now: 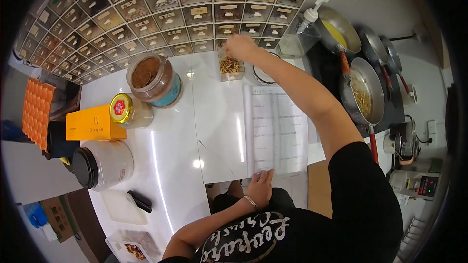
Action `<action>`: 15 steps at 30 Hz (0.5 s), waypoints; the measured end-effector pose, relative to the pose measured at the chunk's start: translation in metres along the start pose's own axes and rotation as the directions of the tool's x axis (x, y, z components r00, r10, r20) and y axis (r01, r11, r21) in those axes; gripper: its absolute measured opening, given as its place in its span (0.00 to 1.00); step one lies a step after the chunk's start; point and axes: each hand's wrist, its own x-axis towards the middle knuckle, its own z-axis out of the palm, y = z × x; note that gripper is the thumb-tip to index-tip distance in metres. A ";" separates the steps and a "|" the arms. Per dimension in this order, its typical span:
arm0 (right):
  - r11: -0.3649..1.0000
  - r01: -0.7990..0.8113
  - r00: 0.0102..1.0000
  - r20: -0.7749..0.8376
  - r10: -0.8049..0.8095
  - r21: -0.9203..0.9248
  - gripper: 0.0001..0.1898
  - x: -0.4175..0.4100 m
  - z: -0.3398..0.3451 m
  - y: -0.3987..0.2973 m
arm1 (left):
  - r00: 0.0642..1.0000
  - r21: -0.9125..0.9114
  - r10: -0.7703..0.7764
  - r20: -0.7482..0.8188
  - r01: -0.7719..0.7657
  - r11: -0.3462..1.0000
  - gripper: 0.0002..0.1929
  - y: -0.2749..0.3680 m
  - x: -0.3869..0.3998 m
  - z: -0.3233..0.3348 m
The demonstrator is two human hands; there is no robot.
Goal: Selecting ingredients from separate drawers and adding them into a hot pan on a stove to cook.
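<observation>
My right hand (239,46) is over the back part of a narrow clear plastic drawer (232,77), where the drawer meets the cabinet. Dried brown and yellowish pieces (230,65) lie in the drawer. My fingertips are down at its back end, and whether they pinch anything is hidden. An open booklet of printed table pages (279,128) lies on the white table in front of me. At the booklet's lower edge rests my left hand (260,190), a silver bangle on its wrist. Its fingertips touch the edge, but a grip cannot be made out.
A cabinet of small labelled drawers (153,18) lines the back. At left stand an open jar of brown powder (155,80), a gold-lidded jar (135,111), a yellow box (93,124) and a black-lidded tub (109,166). Right are a pump bottle (292,40) and red-handled pans (365,91).
</observation>
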 end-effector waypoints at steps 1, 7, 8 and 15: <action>1.000 -0.003 1.000 -0.001 0.003 0.009 0.08 -0.001 0.000 -0.001 | 1.000 -0.020 -0.028 0.010 0.029 0.999 0.16 0.000 0.001 0.001; 0.931 0.036 0.997 -0.045 -0.056 -0.363 0.07 0.000 0.032 -0.020 | 0.999 0.036 -0.022 0.038 0.021 0.999 0.16 0.003 0.004 0.009; 0.935 0.013 0.998 -0.053 -0.034 -0.353 0.07 0.002 0.035 -0.020 | 1.000 0.029 -0.015 0.024 0.014 0.999 0.17 0.003 0.004 0.009; 0.984 0.011 0.999 0.033 -0.005 -0.180 0.08 0.003 -0.006 -0.012 | 0.998 0.048 -0.052 0.042 0.049 0.998 0.18 0.003 0.005 -0.002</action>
